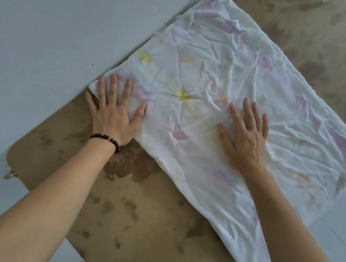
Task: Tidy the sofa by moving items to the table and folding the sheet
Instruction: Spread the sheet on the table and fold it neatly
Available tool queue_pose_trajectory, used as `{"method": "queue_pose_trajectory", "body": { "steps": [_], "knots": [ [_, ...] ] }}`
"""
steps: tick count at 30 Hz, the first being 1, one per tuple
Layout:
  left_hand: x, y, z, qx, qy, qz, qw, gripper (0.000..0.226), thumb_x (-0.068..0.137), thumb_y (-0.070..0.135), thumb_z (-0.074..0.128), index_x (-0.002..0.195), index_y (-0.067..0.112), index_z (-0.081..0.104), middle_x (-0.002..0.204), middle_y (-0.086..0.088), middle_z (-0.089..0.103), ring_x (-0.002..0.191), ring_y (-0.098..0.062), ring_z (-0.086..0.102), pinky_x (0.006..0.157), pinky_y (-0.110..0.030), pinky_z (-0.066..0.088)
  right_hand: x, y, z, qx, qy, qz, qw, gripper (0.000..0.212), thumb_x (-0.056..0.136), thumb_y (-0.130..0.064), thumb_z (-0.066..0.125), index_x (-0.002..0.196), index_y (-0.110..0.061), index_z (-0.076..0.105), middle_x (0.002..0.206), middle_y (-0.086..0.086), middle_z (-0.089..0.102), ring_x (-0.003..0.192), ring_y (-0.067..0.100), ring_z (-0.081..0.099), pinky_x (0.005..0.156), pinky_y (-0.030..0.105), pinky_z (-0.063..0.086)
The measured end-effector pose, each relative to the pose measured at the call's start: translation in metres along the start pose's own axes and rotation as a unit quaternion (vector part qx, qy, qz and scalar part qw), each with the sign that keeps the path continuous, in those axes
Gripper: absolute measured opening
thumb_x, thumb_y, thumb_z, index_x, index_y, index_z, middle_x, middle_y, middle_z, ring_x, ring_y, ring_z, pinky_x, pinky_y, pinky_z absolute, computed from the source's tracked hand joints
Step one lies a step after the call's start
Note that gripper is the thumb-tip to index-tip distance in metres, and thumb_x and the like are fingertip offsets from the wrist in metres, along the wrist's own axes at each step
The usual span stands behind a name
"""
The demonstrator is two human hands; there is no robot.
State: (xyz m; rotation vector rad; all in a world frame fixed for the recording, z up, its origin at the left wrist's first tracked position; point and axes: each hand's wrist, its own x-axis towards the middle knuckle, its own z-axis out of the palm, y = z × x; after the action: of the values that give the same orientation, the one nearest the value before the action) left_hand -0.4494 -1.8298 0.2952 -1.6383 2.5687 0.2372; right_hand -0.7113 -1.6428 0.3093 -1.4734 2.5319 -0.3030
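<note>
The fingers of both hands are straight and spread wide, gripping nothing. The left hand presses flat on the sheet's 9 o'clock corner and the right hand lies flat near its middle. The wrinkled, faintly flowered white sheet lies spread on the mottled brown worktop, running from 12 towards 5 o'clock.

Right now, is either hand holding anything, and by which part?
Nothing is held. The left hand and the right hand press flat, fingers straight, on the sheet.
</note>
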Motion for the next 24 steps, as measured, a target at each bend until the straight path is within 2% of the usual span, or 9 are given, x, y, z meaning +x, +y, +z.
{"method": "queue_pose_trajectory", "body": {
  "steps": [2, 4, 10, 12, 15, 19, 21, 23, 24],
  "knots": [
    [0.002, -0.003, 0.003, 0.008, 0.008, 0.004, 1.000, 0.072, 0.093, 0.069, 0.011, 0.155, 0.033, 0.003, 0.164, -0.006, 0.001, 0.150, -0.031, -0.001, 0.115, -0.065, 0.000, -0.015, 0.012, 0.003, -0.054, -0.027, 0.066, 0.996, 0.068, 0.097, -0.064, 0.027, 0.157, -0.033, 0.015, 0.166, 0.005, 0.005, 0.153, 0.023, -0.001, 0.123, 0.048, 0.002],
    [0.001, 0.000, 0.005, 0.003, 0.027, 0.006, 1.000, 0.071, 0.094, 0.068, 0.012, 0.155, 0.033, 0.003, 0.164, -0.006, 0.001, 0.150, -0.031, -0.001, 0.115, -0.064, 0.000, -0.015, 0.013, 0.007, -0.067, -0.029, 0.081, 0.994, 0.071, 0.096, -0.067, 0.025, 0.157, -0.034, 0.008, 0.166, 0.003, -0.001, 0.153, 0.022, -0.006, 0.123, 0.048, 0.000],
    [-0.002, -0.003, 0.009, -0.013, 0.078, 0.028, 0.997, 0.064, 0.099, 0.059, 0.019, 0.155, 0.029, 0.012, 0.163, -0.013, 0.006, 0.150, -0.032, 0.003, 0.114, -0.064, -0.001, -0.017, 0.016, 0.008, -0.070, -0.032, 0.069, 0.995, 0.072, 0.096, -0.068, 0.018, 0.157, -0.035, 0.001, 0.166, 0.003, -0.007, 0.152, 0.022, -0.010, 0.123, 0.047, -0.003],
    [-0.007, 0.002, 0.005, 0.024, 0.123, 0.070, 0.990, 0.057, 0.103, 0.046, 0.020, 0.156, 0.026, 0.013, 0.161, -0.019, 0.007, 0.149, -0.035, 0.005, 0.112, -0.062, -0.006, -0.015, 0.017, 0.008, -0.069, -0.036, 0.062, 0.995, 0.073, 0.096, -0.069, 0.016, 0.157, -0.034, 0.000, 0.166, 0.004, -0.008, 0.152, 0.023, -0.012, 0.122, 0.048, -0.003],
    [-0.020, 0.023, -0.002, 0.066, 0.133, 0.142, 0.979, 0.052, 0.106, 0.037, 0.020, 0.155, 0.022, 0.016, 0.161, -0.021, 0.007, 0.149, -0.035, 0.005, 0.112, -0.058, -0.013, -0.015, 0.018, 0.007, -0.056, -0.034, 0.053, 0.996, 0.073, 0.095, -0.069, 0.015, 0.157, -0.033, 0.002, 0.166, 0.004, -0.008, 0.152, 0.024, -0.011, 0.122, 0.048, -0.004],
    [-0.081, 0.098, 0.006, -0.074, 0.128, 0.022, 0.989, 0.051, 0.105, 0.034, 0.027, 0.152, 0.015, 0.028, 0.161, -0.016, 0.014, 0.149, -0.032, 0.009, 0.118, -0.058, 0.006, -0.015, 0.021, 0.009, -0.027, -0.032, 0.048, 0.998, 0.074, 0.095, -0.068, 0.015, 0.158, -0.031, 0.005, 0.166, 0.007, -0.007, 0.152, 0.026, -0.010, 0.122, 0.048, -0.007],
    [-0.127, 0.143, 0.012, -0.138, 0.118, -0.013, 0.983, 0.052, 0.104, 0.034, 0.029, 0.151, 0.012, 0.031, 0.161, -0.015, 0.017, 0.149, -0.029, 0.011, 0.119, -0.053, 0.007, -0.015, 0.024, 0.009, -0.002, -0.035, 0.047, 0.998, 0.073, 0.095, -0.067, 0.017, 0.158, -0.030, 0.008, 0.166, 0.008, -0.005, 0.152, 0.026, -0.010, 0.121, 0.048, -0.009],
    [-0.170, 0.184, 0.016, -0.149, 0.104, -0.026, 0.983, 0.054, 0.103, 0.035, 0.030, 0.150, 0.010, 0.033, 0.160, -0.016, 0.019, 0.149, -0.029, 0.012, 0.119, -0.052, 0.010, -0.013, 0.027, 0.001, 0.065, -0.053, 0.031, 0.996, 0.067, 0.098, -0.061, 0.023, 0.156, -0.029, 0.019, 0.166, 0.007, 0.000, 0.152, 0.025, -0.009, 0.121, 0.045, -0.011],
    [-0.191, 0.204, 0.018, -0.147, 0.087, -0.036, 0.985, 0.055, 0.102, 0.037, 0.029, 0.150, 0.010, 0.033, 0.160, -0.016, 0.018, 0.149, -0.030, 0.011, 0.119, -0.053, 0.011, -0.014, 0.032, -0.008, 0.138, -0.069, 0.028, 0.988, 0.059, 0.100, -0.054, 0.028, 0.154, -0.029, 0.029, 0.166, 0.007, 0.006, 0.152, 0.024, -0.006, 0.122, 0.044, -0.010]
  ]
}}
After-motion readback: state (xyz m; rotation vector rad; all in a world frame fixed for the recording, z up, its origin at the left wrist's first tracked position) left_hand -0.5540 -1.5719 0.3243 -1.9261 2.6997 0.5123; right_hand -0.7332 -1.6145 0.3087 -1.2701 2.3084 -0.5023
